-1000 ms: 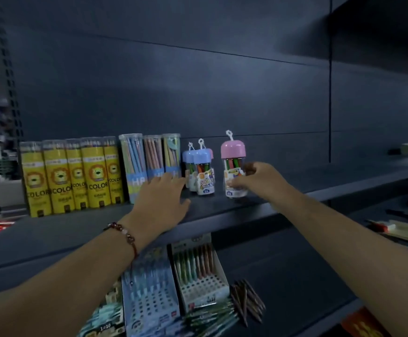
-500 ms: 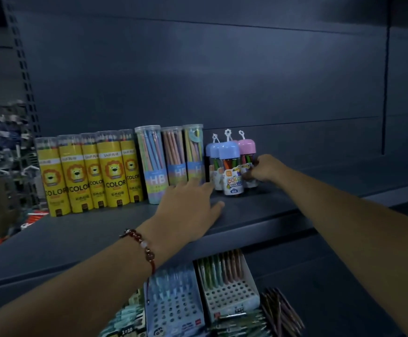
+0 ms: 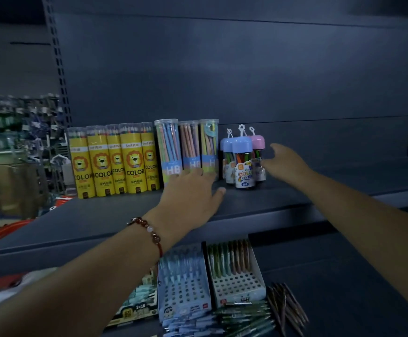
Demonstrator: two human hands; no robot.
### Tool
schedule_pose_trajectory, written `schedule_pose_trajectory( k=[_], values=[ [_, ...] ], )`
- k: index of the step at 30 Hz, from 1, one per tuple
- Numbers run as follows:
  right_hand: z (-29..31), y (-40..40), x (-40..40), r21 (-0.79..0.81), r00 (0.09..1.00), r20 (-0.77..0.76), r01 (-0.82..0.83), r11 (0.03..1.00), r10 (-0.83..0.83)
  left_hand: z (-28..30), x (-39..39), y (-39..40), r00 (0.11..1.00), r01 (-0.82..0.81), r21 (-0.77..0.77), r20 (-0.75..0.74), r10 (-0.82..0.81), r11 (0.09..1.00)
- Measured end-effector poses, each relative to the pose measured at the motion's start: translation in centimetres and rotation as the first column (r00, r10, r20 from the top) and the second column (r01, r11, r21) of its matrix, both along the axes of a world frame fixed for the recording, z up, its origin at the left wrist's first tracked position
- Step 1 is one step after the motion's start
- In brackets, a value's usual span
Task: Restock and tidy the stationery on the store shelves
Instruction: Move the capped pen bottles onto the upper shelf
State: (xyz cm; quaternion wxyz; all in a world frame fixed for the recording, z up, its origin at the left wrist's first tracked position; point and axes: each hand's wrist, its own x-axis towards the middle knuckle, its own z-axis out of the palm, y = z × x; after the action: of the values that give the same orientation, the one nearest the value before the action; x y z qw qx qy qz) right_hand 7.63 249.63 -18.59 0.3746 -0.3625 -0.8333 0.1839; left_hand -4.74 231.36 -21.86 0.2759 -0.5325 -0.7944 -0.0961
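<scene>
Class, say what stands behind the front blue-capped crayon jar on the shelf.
Behind the front blue-capped jar stand another blue-capped jar and a pink-capped jar. The front jar covers much of both, so most of their labels cannot be read.

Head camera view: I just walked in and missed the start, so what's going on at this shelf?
A person is tidying a stationery shelf. Their right hand is open beside the pink-capped jar, next to two blue-capped ones. The left hand reaches flat toward the clear HB pencil tubes.

Left hand [image 3: 190, 190] rests flat before HB pencil tubes [image 3: 188, 147]; right hand [image 3: 283, 161] hovers open beside pink-capped jar [image 3: 257, 152].
</scene>
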Motion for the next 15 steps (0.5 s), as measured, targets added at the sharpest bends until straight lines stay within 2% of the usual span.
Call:
schedule_pose_trajectory(
  k=[3, 5, 9, 15],
  values=[
    [-1.2, -3.5, 2.4, 0.187, 0.988, 0.059, -0.149, 0.971, 0.140, -0.3, 0.6, -1.7, 1.000, -0.011, 0.016, 0.011, 0.011, 1.000],
    [-2.5, -5.9, 3.5, 0.244, 0.964, 0.141, -0.255, 0.936, 0.225, -0.8, 1.3, -3.3, 1.000, -0.009, 0.028, 0.021, 0.008, 1.000],
    [-4.5, -11.1, 4.9, 0.251, 0.903, 0.337, -0.359, 0.899, 0.267, -2.4, 3.1, -7.5, 0.998, -0.023, 0.059, 0.052, 0.020, 0.998],
    [-9.0, -19.1, 5.5, 0.250, 0.825, 0.415, -0.509, 0.824, 0.384, -8.6, 3.7, -17.5, 0.992, -0.123, 0.105, 0.029, 0.121, 0.987]
  ],
)
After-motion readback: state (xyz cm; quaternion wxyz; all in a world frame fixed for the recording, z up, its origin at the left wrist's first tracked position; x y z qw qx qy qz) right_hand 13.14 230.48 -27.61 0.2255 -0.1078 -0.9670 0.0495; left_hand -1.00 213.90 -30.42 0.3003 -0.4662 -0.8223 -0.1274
